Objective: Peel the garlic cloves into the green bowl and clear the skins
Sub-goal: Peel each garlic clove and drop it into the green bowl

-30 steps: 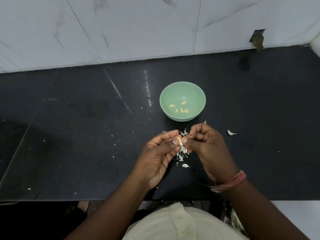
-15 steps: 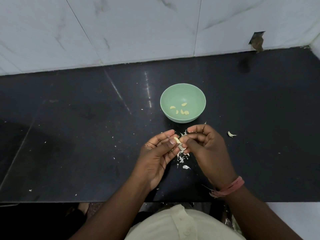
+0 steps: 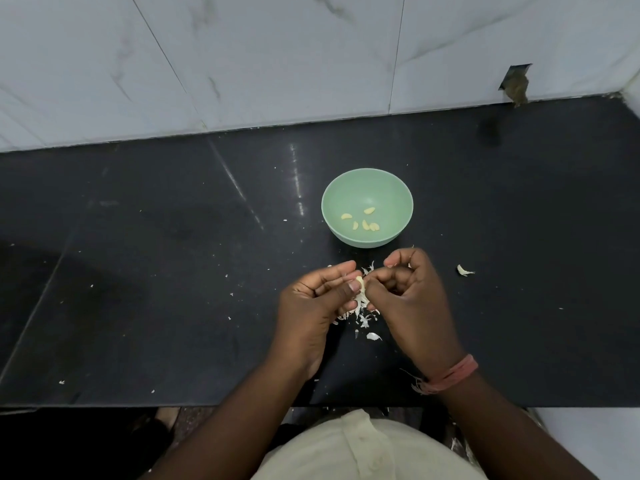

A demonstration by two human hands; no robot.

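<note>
A green bowl (image 3: 367, 188) stands on the black counter with several peeled garlic cloves (image 3: 362, 220) inside. Just in front of it my left hand (image 3: 311, 310) pinches a pale garlic clove (image 3: 361, 283) between thumb and fingers. My right hand (image 3: 408, 299) meets it from the right, its curled fingertips pinching at the clove's skin. A pile of white garlic skins (image 3: 362, 313) lies on the counter under and between both hands, partly hidden by them.
A single loose piece of garlic (image 3: 463, 270) lies right of my hands. Small skin flecks are scattered over the black counter (image 3: 173, 271). A white tiled wall (image 3: 277, 57) runs along the back. The counter's front edge is close to my body.
Both hands have stayed together on the clove, shifting only slightly. My right fingers have curled lower against the clove.
</note>
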